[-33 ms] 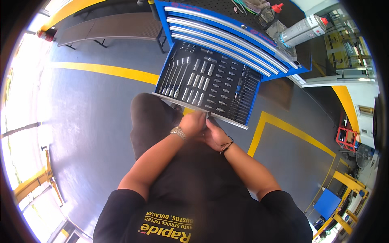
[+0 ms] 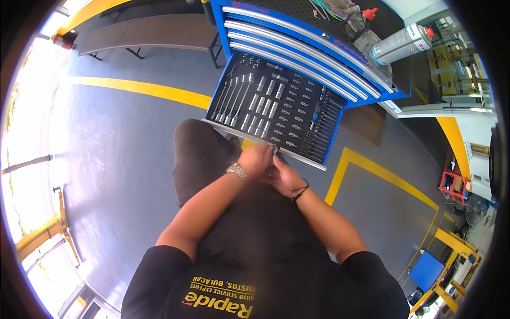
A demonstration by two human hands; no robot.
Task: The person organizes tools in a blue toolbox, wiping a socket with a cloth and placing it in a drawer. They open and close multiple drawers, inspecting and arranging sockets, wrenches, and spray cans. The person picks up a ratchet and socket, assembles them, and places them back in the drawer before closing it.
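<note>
Close in front of my body, at the edge of an open tool drawer, my two hands meet. My left hand, wearing a metal watch, has its fingers closed. My right hand is curled against it, thumb pointing up toward the left fingertips. Between the fingers shows a bit of a small greyish thing, too hidden to name. Sockets, long-handled wrenches, bits and a blue-handled screwdriver lie in the drawer's black foam.
The drawer belongs to a blue tool cabinet with shut drawers above. On its top stand a spray can and a red-capped bottle. A brown bench is at the far left. Yellow lines mark the grey floor.
The hands stay together at the drawer's edge, with only slight finger movement. The cabinet and drawer sit a little farther right in the view.
</note>
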